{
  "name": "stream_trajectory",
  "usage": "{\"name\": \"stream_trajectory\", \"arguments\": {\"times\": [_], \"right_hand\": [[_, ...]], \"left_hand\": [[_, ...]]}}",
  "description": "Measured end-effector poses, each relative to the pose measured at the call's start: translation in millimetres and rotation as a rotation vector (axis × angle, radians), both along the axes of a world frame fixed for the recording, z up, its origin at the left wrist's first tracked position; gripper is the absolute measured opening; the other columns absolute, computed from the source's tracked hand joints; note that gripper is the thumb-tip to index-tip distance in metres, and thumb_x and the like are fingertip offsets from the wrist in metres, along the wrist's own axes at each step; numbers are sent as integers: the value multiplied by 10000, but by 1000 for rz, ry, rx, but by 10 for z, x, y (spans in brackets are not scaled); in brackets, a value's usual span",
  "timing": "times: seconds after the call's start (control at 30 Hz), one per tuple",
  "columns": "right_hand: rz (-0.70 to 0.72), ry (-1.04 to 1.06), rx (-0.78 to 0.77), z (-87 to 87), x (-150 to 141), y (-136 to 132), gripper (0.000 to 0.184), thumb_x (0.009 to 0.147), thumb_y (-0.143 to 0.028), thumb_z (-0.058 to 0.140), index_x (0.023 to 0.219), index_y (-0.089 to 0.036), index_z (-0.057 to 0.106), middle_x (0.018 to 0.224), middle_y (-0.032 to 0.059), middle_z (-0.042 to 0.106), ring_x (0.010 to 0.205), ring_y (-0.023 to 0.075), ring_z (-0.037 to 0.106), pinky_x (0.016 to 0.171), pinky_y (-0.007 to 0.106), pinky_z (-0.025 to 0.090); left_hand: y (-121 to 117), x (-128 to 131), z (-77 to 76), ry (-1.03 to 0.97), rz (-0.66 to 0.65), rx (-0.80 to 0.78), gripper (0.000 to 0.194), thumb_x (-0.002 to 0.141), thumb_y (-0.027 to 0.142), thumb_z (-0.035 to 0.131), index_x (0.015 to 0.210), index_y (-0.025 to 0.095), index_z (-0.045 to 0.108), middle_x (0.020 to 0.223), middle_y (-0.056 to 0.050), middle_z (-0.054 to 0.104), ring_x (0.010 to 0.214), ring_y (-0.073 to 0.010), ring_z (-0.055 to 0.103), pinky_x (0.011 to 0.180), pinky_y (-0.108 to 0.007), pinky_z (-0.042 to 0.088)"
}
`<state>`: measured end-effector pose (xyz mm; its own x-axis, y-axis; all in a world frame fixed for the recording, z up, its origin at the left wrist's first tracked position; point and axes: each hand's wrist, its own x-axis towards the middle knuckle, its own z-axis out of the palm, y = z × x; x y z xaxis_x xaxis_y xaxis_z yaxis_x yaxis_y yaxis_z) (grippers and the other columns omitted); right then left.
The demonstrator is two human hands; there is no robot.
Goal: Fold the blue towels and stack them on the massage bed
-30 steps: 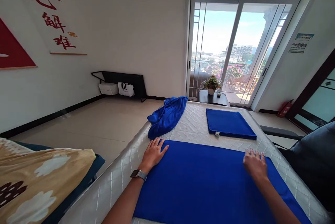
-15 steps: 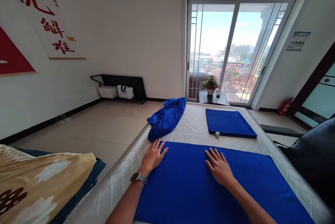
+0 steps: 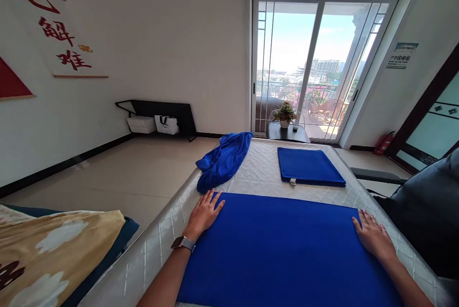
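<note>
A large piece of blue fabric [image 3: 279, 249] lies spread flat on the white quilted mattress [image 3: 254, 173]. My left hand [image 3: 203, 213], with a watch [image 3: 182, 244] on the wrist, rests flat at the fabric's far left corner, fingers stretched out. At the far right corner, my right hand [image 3: 375, 234] lies flat with its fingers extended over the edge. Beyond the fabric sits a folded blue cloth [image 3: 310, 166] with a small white tag [image 3: 293, 181]. A crumpled blue cloth [image 3: 225, 161] lies at the mattress's far left edge, just past my left hand.
A patterned tan blanket [image 3: 71, 249] covers something low at the left. Black padded furniture [image 3: 426, 206] stands close on the right. Beyond the mattress are a small table [image 3: 287, 133] with a potted plant [image 3: 284, 115] and sliding glass doors [image 3: 315, 68]. A black shelf [image 3: 182, 118] stands by the wall.
My right hand has slid right across the blue fabric, from its middle to the far right corner. My left hand stays at the left corner. The view has turned slightly right.
</note>
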<state>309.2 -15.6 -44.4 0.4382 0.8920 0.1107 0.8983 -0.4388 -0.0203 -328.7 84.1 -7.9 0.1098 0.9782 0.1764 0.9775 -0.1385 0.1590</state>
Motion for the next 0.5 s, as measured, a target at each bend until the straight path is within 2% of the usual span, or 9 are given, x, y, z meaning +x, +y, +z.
{"name": "stream_trajectory", "arguments": {"times": [0.1, 0.17, 0.23, 0.3, 0.4, 0.5], "right_hand": [[-137, -146, -29, 239, -320, 51, 665, 935, -348, 222, 1480, -79, 492, 1558, 198, 434, 1490, 361, 296, 1199, 582, 141], [-83, -222, -8, 431, -698, 120, 622, 921, -258, 263, 1430, -36, 545, 1531, 227, 460, 1468, 398, 323, 1193, 593, 122], [98, -226, 47, 597, -1228, 202, 605, 928, -245, 286, 1443, -53, 538, 1532, 212, 463, 1459, 388, 345, 1202, 577, 115], [284, -132, 78, 707, -1858, 273, 599, 961, -295, 276, 1483, -107, 504, 1551, 160, 454, 1469, 349, 344, 1217, 544, 121], [581, 77, 21, 756, -2738, 321, 630, 1020, -455, 201, 1570, -196, 365, 1642, 43, 300, 1532, 253, 216, 1245, 463, 127], [715, 220, -103, 722, -3221, 324, 688, 1022, -580, 138, 1608, -233, 235, 1676, 2, 171, 1554, 214, 103, 1258, 453, 89]], "left_hand": [[-1, 5, 3, 18, -4, 11, 624, 1024, 563, 336, 1540, 222, 428, 1618, -104, 380, 1512, -297, 290, 1234, -488, 231], [1, 4, -2, 18, -2, 14, 634, 1021, 573, 331, 1539, 222, 431, 1611, -103, 394, 1506, -305, 305, 1230, -490, 239], [5, -2, -14, 10, -2, 21, 639, 1020, 586, 320, 1540, 232, 429, 1607, -98, 402, 1502, -310, 313, 1224, -502, 250], [9, -10, -29, 2, -3, 26, 638, 1022, 596, 304, 1539, 244, 430, 1610, -88, 399, 1504, -304, 307, 1222, -506, 251], [8, -20, -41, 3, -6, 21, 647, 1025, 609, 272, 1542, 250, 423, 1613, -80, 394, 1508, -289, 300, 1226, -496, 245], [-1, -22, -42, 16, 3, 10, 645, 1030, 598, 269, 1549, 243, 410, 1621, -89, 379, 1510, -284, 298, 1229, -490, 237]]}}
